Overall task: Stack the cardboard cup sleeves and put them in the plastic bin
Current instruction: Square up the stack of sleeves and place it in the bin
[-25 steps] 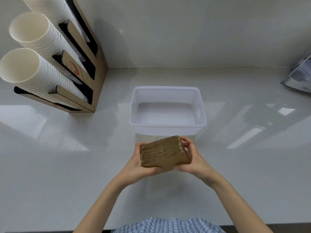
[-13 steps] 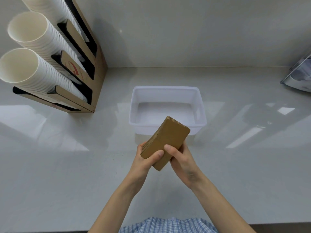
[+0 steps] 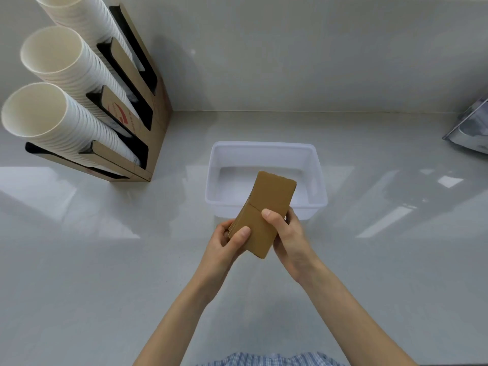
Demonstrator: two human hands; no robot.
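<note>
A stack of brown cardboard cup sleeves [image 3: 266, 207] is held in both hands, tilted with its flat face up and its far end over the near rim of the bin. My left hand [image 3: 227, 244] grips its near left edge with the thumb on top. My right hand [image 3: 289, 235] grips the right side, thumb across the top face. The white plastic bin [image 3: 265, 147] sits on the counter just beyond the hands, and nothing shows inside it.
A cardboard cup dispenser [image 3: 140, 107] with three tubes of white paper cups [image 3: 60, 122] stands at the back left. A metal object [image 3: 472, 130] sits at the right edge. The wall runs along the back of the glossy white counter [image 3: 105, 260].
The stack has turned from edge-on to flat face up and has moved forward, so its far end now reaches over the bin's near rim. Both hands have kept hold.
</note>
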